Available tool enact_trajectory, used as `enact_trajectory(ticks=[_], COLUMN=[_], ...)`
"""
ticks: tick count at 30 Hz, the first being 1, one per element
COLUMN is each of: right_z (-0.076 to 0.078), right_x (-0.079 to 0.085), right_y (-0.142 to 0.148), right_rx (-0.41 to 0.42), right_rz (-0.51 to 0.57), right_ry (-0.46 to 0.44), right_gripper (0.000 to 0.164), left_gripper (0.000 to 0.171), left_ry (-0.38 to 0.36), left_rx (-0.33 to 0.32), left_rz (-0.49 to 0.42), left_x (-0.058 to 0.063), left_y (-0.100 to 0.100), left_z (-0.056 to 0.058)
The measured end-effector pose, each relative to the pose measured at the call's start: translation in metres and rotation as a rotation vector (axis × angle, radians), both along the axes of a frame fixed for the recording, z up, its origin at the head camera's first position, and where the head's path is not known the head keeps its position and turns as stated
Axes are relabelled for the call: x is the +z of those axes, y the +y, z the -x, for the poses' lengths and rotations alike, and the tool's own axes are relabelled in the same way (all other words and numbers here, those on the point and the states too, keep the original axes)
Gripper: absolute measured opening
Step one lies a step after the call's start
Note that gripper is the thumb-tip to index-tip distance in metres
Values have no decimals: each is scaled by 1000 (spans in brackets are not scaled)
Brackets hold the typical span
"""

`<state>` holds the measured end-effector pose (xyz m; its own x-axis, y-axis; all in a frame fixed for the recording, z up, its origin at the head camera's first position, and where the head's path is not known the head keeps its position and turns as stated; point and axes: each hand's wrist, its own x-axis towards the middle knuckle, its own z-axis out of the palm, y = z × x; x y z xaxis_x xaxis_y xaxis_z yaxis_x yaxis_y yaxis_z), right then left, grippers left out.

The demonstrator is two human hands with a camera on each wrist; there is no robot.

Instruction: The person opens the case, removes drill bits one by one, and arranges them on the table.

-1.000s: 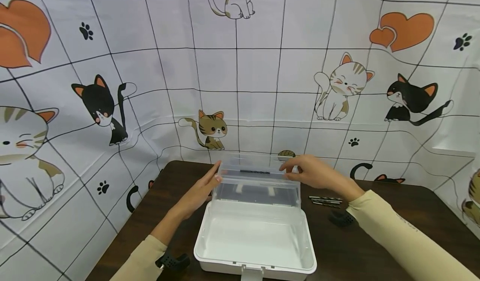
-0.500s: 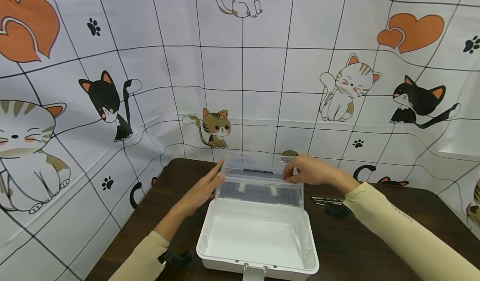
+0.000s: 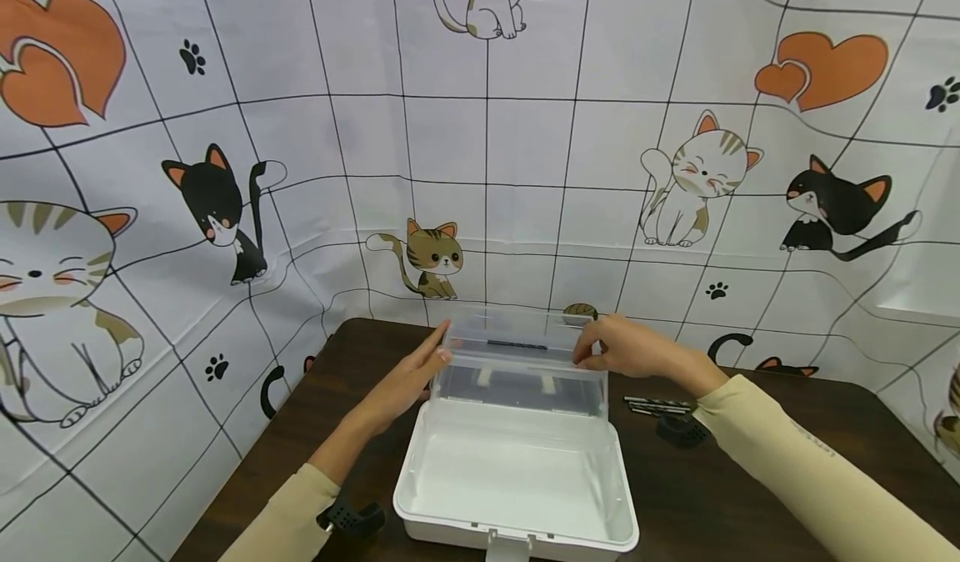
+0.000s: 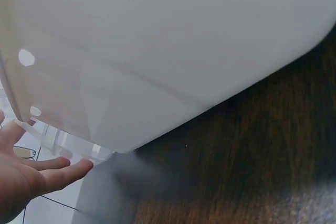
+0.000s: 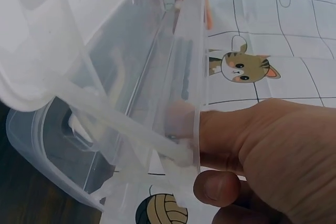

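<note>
A white storage box [image 3: 517, 470] stands open on the table, its clear plastic tray [image 3: 525, 324] raised at the back. A dark drill bit [image 3: 517, 345] lies in the tray. At the tray's right end my right hand [image 3: 626, 347] pinches the wall. In the right wrist view, one finger shows through the clear plastic and the thumb [image 5: 218, 187] is bent outside it. My left hand [image 3: 401, 383] touches the tray's left end with its fingers straight. The left wrist view shows those fingers [image 4: 63, 174] stretched out beside the clear plastic, past the box's white side [image 4: 173, 40].
Several metal drill bits [image 3: 658, 406] lie on the dark wooden table [image 3: 742, 454], right of the box. A latch [image 3: 508, 545] hangs at the box's front. Behind the table, a white cat-print sheet [image 3: 517, 145] hangs as a backdrop.
The head view has shifted slightly. My right hand has moved a little to the right along the tray, its fingertips closer together. The left hand stays at the left end.
</note>
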<state>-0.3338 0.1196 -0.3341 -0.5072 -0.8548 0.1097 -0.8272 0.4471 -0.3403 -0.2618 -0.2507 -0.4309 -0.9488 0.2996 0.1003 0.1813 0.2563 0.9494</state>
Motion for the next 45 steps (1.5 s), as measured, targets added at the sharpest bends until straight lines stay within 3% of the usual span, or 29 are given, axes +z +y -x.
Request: enact_trajectory(ticks=[7,16,22,29,35,45], right_z=[0,-3,-7,-15,-26,-37], right_x=[2,1,-1,-8,-23,-71], right_y=[0,6,22,65,108,151], right_rx=[-27,-46,-126,-270,-378,-394], right_rz=[-24,77,194,298,298,300], right_ry=[-17,20,37,140,159,78], right_gripper=[12,12,9,12,11,12], left_gripper=[59,57,57,58,58,58], left_ry=[-2,-5,-13,1,9,1], left_rx=[-4,5,0,9,-1,0], left_rz=[1,2,-9,-12,-1,-12], left_x=[3,-1,-3,0,2,-5], left_y=[2,0,-1,-2,-1,2], left_z=[2,2,1,2,3,2])
